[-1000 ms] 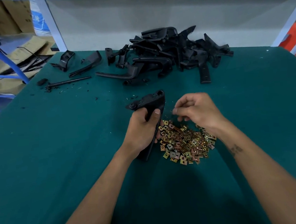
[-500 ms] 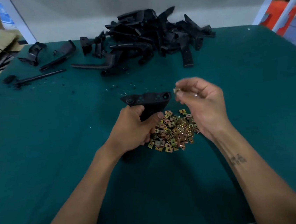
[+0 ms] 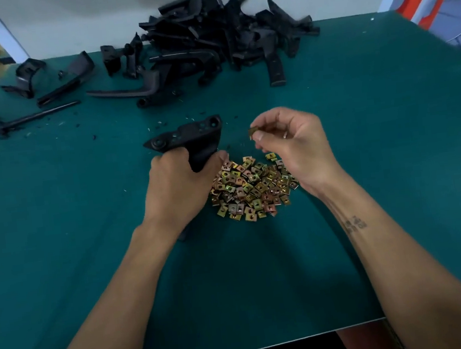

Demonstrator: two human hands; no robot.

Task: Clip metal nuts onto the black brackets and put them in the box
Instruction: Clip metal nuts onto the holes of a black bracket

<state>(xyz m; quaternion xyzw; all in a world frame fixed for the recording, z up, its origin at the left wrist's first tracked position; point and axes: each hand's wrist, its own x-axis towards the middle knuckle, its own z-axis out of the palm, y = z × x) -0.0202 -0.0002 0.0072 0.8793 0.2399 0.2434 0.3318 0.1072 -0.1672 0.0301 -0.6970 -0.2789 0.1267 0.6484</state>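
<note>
Pinching one small brass-coloured metal clip nut [image 3: 253,132] now lifted from the nut heap [image 3: 250,189], right hand [image 3: 294,145] beside the black plastic bracket [image 3: 191,141]. Gripping that bracket upright over the green table [image 3: 58,221], left hand [image 3: 179,185], tilted since a second ago; clipping seemingly next, no box in view.

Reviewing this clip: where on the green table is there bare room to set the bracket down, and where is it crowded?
Bare: the green table right of the right hand, the wide stretch left of the left hand, and the near strip by the forearms. Crowded: the bracket pile along the far edge, scattered pieces far left, and the nut heap between the hands.
</note>
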